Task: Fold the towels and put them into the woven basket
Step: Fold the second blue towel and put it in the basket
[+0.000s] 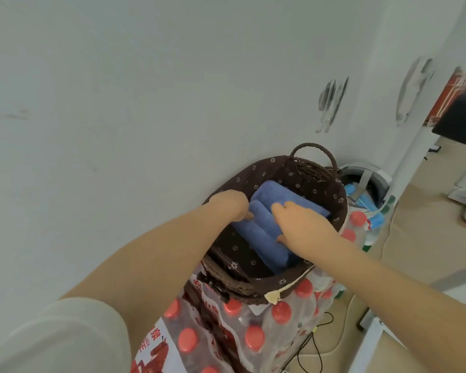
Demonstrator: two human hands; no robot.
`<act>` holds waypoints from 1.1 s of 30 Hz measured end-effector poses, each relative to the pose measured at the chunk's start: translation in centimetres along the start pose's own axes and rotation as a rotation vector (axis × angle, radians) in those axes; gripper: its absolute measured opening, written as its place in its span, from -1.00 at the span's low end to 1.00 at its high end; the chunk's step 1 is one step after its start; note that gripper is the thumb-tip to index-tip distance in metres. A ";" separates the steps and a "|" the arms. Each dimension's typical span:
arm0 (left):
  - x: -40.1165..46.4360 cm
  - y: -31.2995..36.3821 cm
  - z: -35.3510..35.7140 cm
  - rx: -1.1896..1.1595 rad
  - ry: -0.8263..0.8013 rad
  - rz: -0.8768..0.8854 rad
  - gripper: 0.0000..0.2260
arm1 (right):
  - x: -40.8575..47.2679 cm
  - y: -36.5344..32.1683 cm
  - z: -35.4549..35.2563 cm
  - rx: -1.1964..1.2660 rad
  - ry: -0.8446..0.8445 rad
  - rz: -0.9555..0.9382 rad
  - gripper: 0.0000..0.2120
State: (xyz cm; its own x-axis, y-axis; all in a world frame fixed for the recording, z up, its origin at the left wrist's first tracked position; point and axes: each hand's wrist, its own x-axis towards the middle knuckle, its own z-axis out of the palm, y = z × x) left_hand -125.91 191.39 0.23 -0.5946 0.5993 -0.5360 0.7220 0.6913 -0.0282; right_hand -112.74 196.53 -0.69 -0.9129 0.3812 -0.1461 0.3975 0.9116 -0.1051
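Observation:
A dark brown woven basket (311, 169) with a flowered cloth lining and a looped handle stands against the white wall, on top of packs of bottles. Folded blue towels (264, 232) lie inside it, stacked at a slant. My left hand (230, 204) reaches over the left rim, its fingers curled onto the towels' left edge. My right hand (303, 223) presses on the towels from the right, thumb hooked under the fold. Both hands grip the upper towel; the bottom of the basket is mostly hidden.
Shrink-wrapped packs of red-capped water bottles (253, 337) hold the basket up. A grey bin (366, 181) with blue items stands to the right by the wall. Black cables (312, 343) trail on the beige floor. A dark table edge (457, 119) juts in at far right.

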 end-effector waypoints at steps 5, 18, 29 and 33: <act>-0.6 0.2 0.9 0.335 0.408 0.185 -0.70 | -1.0 -0.5 -0.2 0.027 -0.246 -0.230 -0.55; 0.9 -2.1 1.2 0.295 0.027 0.633 -0.79 | 1.1 -1.7 -0.4 -0.288 -0.427 -0.161 -0.60; 0.2 -2.8 1.2 0.322 0.009 0.537 -0.74 | -1.3 -1.6 -0.5 -0.256 -0.596 -0.309 -0.62; -3.2 -4.5 -0.2 0.175 0.082 0.517 -0.59 | -1.5 -0.9 -1.3 -0.017 -0.252 -0.171 -0.72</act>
State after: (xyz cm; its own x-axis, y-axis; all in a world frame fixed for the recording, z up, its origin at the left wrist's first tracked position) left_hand -127.33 186.38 2.26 -0.1676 0.8774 -0.4495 0.9712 0.2253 0.0777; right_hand -111.89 195.34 0.88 -0.9137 0.1737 -0.3673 0.2366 0.9624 -0.1334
